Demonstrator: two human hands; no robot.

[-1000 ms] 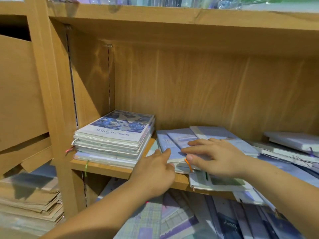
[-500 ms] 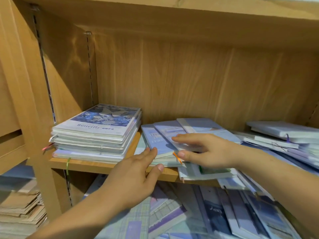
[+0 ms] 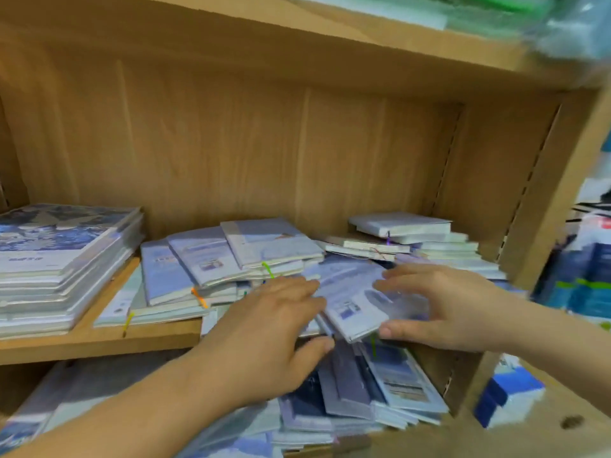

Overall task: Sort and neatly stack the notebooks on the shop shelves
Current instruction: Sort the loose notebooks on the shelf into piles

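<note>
You are working at the middle bay of a wooden shelf unit (image 3: 363, 153), and its shelf board (image 3: 99, 340) carries three groups of notebooks. At the left stands a squared stack of large notebooks (image 3: 62, 259), the top cover blue and white with a pale band along its near edge. In the centre a fan of small lavender notebooks (image 3: 231, 256) lies slipped and overlapping, with orange (image 3: 200, 297), green (image 3: 268, 269) and yellow (image 3: 127, 320) ribbon markers hanging from their edges. At the right rear sits an uneven pile of pale notebooks (image 3: 413, 239). The bay below holds more lavender notebooks (image 3: 390, 388), loosely heaped. Cover print and labels are too blurred to read. Your left hand (image 3: 274, 325) lies with fingers straight on the centre pile and thumb spread wide below. Your right hand (image 3: 446, 305) holds a tilted lavender notebook (image 3: 350, 299) at the front edge of the shelf, fingers over its cover and thumb against its near edge. That notebook is thin, soft-covered, with a small dark label patch.
</note>
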